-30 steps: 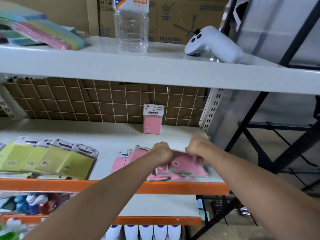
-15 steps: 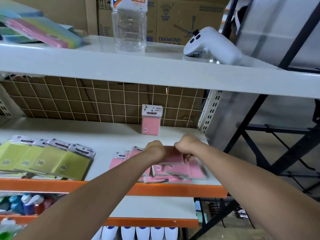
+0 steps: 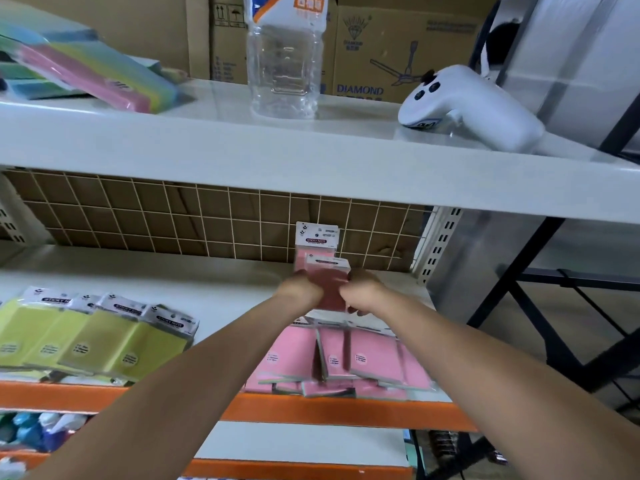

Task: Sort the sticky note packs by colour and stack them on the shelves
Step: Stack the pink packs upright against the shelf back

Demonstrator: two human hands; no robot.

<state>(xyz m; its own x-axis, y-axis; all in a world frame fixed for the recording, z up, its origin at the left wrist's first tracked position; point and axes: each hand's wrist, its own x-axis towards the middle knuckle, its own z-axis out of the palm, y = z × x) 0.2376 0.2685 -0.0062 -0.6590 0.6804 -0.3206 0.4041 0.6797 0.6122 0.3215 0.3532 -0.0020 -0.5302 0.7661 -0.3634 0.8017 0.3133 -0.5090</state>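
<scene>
Both hands hold one pink pack upright, mid-shelf.
My left hand (image 3: 304, 289) and right hand (image 3: 362, 291) curl around the pink pack (image 3: 329, 284), fingertips hidden; it now hides the upright pack (image 3: 317, 239) at 12 o'clock, lifted from the pink pile (image 3: 346, 362).

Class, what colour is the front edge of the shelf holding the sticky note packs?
Orange, shown best in the head view.
</scene>
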